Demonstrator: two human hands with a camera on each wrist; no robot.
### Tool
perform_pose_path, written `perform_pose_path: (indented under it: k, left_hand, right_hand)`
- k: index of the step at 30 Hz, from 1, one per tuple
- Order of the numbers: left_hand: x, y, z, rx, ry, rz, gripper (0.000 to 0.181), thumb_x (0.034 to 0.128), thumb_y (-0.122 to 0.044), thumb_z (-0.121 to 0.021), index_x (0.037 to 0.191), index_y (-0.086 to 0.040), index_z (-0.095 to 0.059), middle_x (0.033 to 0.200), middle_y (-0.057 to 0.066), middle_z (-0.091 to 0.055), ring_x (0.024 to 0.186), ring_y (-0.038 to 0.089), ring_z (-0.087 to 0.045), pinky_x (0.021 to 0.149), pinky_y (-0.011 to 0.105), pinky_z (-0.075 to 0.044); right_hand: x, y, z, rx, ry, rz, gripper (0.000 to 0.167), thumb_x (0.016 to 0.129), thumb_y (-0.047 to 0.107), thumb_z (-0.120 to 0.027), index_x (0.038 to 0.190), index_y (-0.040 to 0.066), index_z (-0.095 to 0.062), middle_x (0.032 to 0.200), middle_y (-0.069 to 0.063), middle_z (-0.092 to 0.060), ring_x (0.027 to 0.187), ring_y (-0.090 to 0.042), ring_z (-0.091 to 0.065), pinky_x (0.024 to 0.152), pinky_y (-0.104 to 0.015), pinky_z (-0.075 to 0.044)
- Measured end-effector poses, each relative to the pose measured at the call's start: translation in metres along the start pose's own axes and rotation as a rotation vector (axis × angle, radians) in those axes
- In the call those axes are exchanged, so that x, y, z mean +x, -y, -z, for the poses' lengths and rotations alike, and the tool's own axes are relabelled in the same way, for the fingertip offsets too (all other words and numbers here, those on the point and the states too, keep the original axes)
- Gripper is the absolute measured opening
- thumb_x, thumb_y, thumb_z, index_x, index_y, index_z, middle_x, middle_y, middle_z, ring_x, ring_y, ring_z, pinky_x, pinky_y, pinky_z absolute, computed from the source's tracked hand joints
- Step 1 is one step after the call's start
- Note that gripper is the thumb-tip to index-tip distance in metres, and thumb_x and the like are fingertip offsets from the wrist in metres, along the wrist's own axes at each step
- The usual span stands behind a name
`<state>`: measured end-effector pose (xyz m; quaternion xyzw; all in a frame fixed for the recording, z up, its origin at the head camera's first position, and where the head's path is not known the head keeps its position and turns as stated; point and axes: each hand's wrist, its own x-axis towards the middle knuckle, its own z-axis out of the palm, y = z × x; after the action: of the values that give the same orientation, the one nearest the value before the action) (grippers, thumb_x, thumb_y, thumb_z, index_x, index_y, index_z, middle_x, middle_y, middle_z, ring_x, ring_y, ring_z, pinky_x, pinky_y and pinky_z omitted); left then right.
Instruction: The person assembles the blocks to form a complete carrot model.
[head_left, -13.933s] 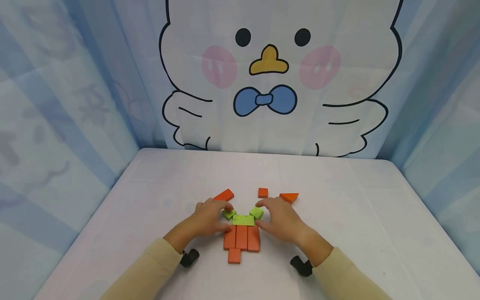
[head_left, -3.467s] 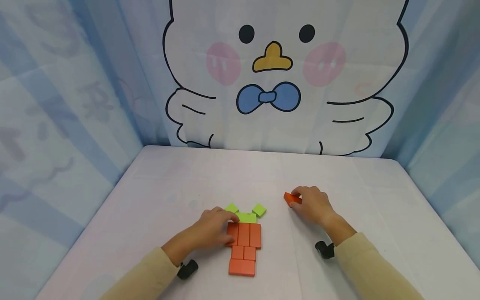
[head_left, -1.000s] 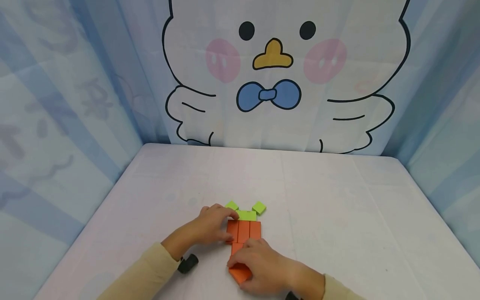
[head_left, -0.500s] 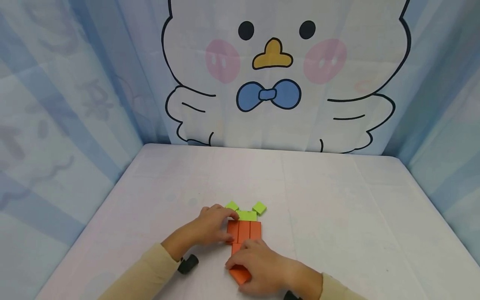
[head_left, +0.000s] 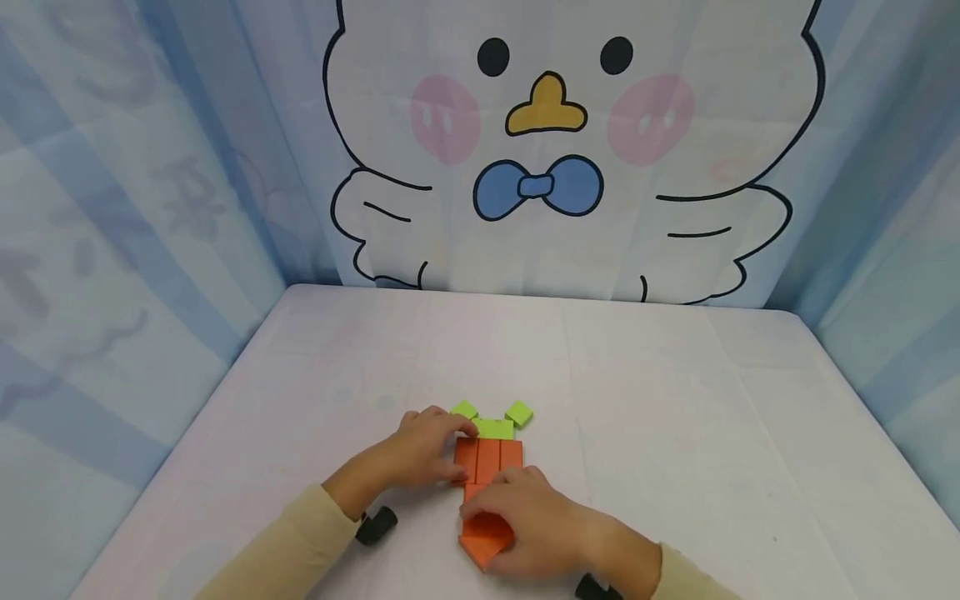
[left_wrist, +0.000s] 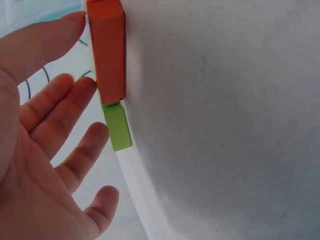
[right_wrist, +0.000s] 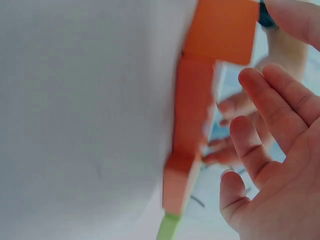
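Note:
Orange blocks [head_left: 489,460] and a green rectangular block [head_left: 495,429] lie in one figure on the table, with two small green blocks [head_left: 519,413] at its far corners. An orange triangular block [head_left: 482,548] forms the near tip, pointing toward me. My right hand [head_left: 551,529] arches over this tip; in the right wrist view its fingers are spread just off the orange block [right_wrist: 222,30]. My left hand [head_left: 420,450] rests at the figure's left side, fingers extended near the orange block [left_wrist: 109,55] and green block [left_wrist: 118,127]. The right hand hides part of the lower blocks.
A white cloth-covered table [head_left: 675,400] extends around the figure. Behind stands a curtain [head_left: 540,250] with a cartoon face, and blue-white curtains [head_left: 135,250] flank the sides. Black wrist devices [head_left: 377,526] sit under both wrists.
The right hand carried the triangular block from the right to the figure's near end, then its fingers loosened and shifted slightly right. Loose orange blocks seen earlier have joined the figure. The left hand stays put.

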<state>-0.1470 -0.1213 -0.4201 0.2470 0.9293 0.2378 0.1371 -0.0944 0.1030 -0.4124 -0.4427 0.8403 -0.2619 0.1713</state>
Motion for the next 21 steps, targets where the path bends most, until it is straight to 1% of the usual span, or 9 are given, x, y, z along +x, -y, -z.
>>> perform_pose_path:
  k: [4,6,8,10,13,15,16,18,21]
  left_hand:
    - [0.0,0.0,0.002,-0.001,0.0,0.001,0.043,0.0855,-0.025,-0.081,0.124,-0.014,-0.065,0.121,-0.001,-0.063,0.12,0.025,-0.048,0.1,0.052,-0.031]
    - [-0.001,0.0,0.003,0.002,-0.02,0.003,0.042,0.0864,-0.025,-0.08,0.124,-0.013,-0.065,0.122,0.0,-0.063,0.12,0.026,-0.048,0.1,0.053,-0.032]
    - [-0.002,0.001,0.005,0.02,-0.057,0.022,0.04,0.0873,-0.024,-0.079,0.124,-0.013,-0.065,0.121,0.001,-0.064,0.12,0.027,-0.05,0.1,0.053,-0.034]
    - [-0.004,0.001,0.01,0.035,-0.103,0.055,0.04,0.0883,-0.025,-0.078,0.125,-0.014,-0.065,0.122,0.002,-0.064,0.12,0.028,-0.051,0.099,0.053,-0.035]
    - [-0.007,0.001,0.021,0.064,-0.172,0.113,0.043,0.0893,-0.027,-0.077,0.129,-0.014,-0.064,0.126,0.004,-0.063,0.122,0.028,-0.052,0.099,0.054,-0.037]
    - [-0.01,0.003,0.029,0.074,-0.201,0.133,0.047,0.0893,-0.029,-0.077,0.132,-0.013,-0.063,0.13,0.005,-0.062,0.123,0.029,-0.051,0.1,0.055,-0.037]
    - [-0.012,0.004,0.032,0.073,-0.207,0.138,0.049,0.0888,-0.028,-0.078,0.133,-0.013,-0.062,0.131,0.005,-0.061,0.124,0.03,-0.05,0.101,0.056,-0.037]
    - [-0.015,0.006,0.036,0.069,-0.2,0.136,0.053,0.0873,-0.028,-0.08,0.135,-0.013,-0.06,0.134,0.006,-0.06,0.126,0.03,-0.049,0.102,0.056,-0.036]
    - [-0.019,0.008,0.038,0.05,-0.16,0.111,0.062,0.0833,-0.029,-0.083,0.138,-0.012,-0.058,0.136,0.004,-0.059,0.128,0.029,-0.047,0.105,0.056,-0.033]
  right_hand:
    - [-0.007,-0.006,0.014,0.054,-0.033,-0.041,0.043,0.086,0.031,-0.078,0.126,0.023,-0.066,0.117,0.021,-0.062,0.105,-0.008,-0.044,0.087,-0.039,-0.035]
    - [-0.011,-0.009,0.023,0.075,-0.052,-0.078,0.043,0.087,0.03,-0.078,0.127,0.021,-0.065,0.117,0.019,-0.062,0.107,-0.01,-0.043,0.089,-0.041,-0.035]
    - [-0.017,-0.013,0.032,0.076,-0.083,-0.112,0.046,0.088,0.029,-0.077,0.13,0.018,-0.064,0.119,0.016,-0.062,0.109,-0.014,-0.045,0.091,-0.045,-0.037]
    - [-0.022,-0.018,0.042,0.06,-0.121,-0.148,0.049,0.088,0.028,-0.077,0.133,0.015,-0.061,0.124,0.011,-0.06,0.114,-0.018,-0.046,0.095,-0.05,-0.038]
    - [-0.032,-0.026,0.055,0.022,-0.192,-0.189,0.05,0.09,0.026,-0.075,0.135,0.012,-0.059,0.134,0.002,-0.058,0.121,-0.024,-0.048,0.099,-0.056,-0.039]
    - [-0.037,-0.031,0.062,-0.002,-0.237,-0.215,0.049,0.09,0.025,-0.075,0.134,0.011,-0.059,0.136,-0.001,-0.057,0.122,-0.027,-0.049,0.1,-0.057,-0.039]
    - [-0.04,-0.033,0.065,-0.018,-0.257,-0.224,0.049,0.09,0.025,-0.075,0.134,0.011,-0.059,0.136,-0.002,-0.057,0.123,-0.027,-0.05,0.101,-0.057,-0.04]
    - [-0.044,-0.036,0.07,-0.043,-0.289,-0.239,0.05,0.09,0.025,-0.075,0.135,0.011,-0.059,0.137,-0.003,-0.057,0.123,-0.028,-0.051,0.101,-0.056,-0.041]
    - [-0.048,-0.039,0.074,-0.066,-0.318,-0.252,0.051,0.09,0.025,-0.075,0.136,0.01,-0.058,0.138,-0.003,-0.057,0.123,-0.028,-0.052,0.1,-0.054,-0.043]
